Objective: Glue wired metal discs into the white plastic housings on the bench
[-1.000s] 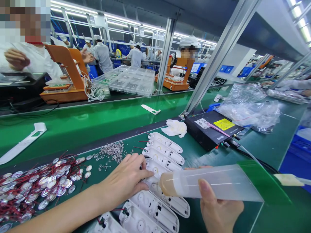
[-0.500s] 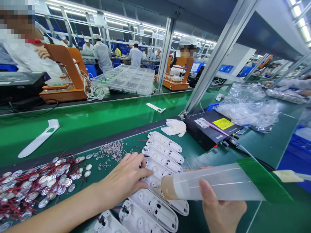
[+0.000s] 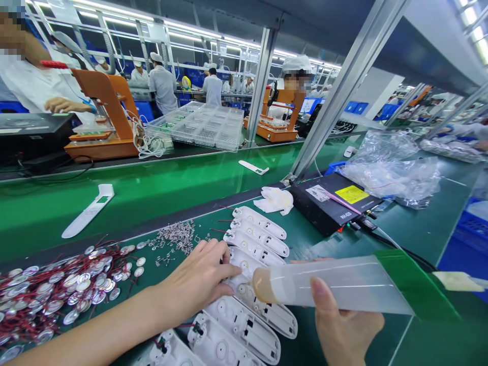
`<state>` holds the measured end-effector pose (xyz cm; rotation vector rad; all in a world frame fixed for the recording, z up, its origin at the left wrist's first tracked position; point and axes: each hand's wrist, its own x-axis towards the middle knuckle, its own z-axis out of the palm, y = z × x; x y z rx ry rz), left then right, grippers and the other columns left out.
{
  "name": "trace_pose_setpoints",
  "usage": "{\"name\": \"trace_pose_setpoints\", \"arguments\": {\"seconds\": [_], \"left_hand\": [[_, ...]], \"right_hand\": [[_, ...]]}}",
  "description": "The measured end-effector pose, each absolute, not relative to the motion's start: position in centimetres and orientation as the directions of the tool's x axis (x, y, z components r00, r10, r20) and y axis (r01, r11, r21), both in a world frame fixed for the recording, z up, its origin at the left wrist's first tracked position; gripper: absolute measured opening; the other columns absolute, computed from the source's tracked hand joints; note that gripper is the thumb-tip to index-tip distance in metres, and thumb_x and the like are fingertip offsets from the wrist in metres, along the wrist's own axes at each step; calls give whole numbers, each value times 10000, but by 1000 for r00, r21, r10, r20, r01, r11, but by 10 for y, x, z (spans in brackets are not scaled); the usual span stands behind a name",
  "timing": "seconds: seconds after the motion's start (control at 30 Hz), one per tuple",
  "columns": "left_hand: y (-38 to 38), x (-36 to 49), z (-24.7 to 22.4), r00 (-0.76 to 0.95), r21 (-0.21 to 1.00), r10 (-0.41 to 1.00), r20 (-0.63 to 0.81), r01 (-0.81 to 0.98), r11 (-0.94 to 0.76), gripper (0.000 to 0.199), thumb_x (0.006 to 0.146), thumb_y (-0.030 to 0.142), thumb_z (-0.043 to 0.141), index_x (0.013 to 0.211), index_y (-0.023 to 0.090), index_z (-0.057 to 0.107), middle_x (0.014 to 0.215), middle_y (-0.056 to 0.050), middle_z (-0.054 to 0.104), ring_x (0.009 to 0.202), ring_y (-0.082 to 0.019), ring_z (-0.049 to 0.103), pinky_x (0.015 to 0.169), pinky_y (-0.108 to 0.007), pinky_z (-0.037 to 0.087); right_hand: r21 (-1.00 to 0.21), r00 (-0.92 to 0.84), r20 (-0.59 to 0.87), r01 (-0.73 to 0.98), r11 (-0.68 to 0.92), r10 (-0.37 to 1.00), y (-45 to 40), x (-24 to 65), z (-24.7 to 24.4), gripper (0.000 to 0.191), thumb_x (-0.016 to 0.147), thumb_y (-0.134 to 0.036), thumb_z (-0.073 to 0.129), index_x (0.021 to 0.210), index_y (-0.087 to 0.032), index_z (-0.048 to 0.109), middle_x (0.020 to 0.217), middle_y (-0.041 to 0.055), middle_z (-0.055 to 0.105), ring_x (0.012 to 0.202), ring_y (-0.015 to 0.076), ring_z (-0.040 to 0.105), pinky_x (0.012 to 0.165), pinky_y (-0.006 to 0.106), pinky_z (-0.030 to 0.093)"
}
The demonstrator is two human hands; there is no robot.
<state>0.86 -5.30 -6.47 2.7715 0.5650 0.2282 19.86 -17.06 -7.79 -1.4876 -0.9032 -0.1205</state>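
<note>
My right hand is wrapped around a large translucent glue syringe, thumb on top. Green film covers the syringe's back end, and tan material shows near its tip. The tip points left, just over a white plastic housing in the row. My left hand lies over the left end of that housing, index finger and thumb closed on it beside the tip. Similar white housings lie side by side, with red wires at their left ends. Round rings are moulded inside them.
Left of the row lie small metal parts and a heap of wired metal discs. A black controller box and white glove sit behind. White covers lie on the green conveyor; co-workers are beyond.
The white covers on the green conveyor have shifted right. The syringe tip has risen slightly, while my left hand stays in place. A co-worker's hand at far left has lowered.
</note>
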Motion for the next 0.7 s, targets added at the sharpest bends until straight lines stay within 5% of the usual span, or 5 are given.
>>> {"name": "trace_pose_setpoints", "arguments": {"seconds": [0.7], "left_hand": [[-53, 8, -62, 919, 355, 393, 31, 357, -864, 339, 783, 128, 701, 1091, 238, 612, 924, -36, 477, 845, -213, 452, 709, -319, 308]], "right_hand": [[-827, 702, 552, 529, 190, 449, -175, 195, -72, 265, 708, -372, 692, 756, -131, 593, 663, 86, 645, 567, 215, 624, 519, 312, 515]]}}
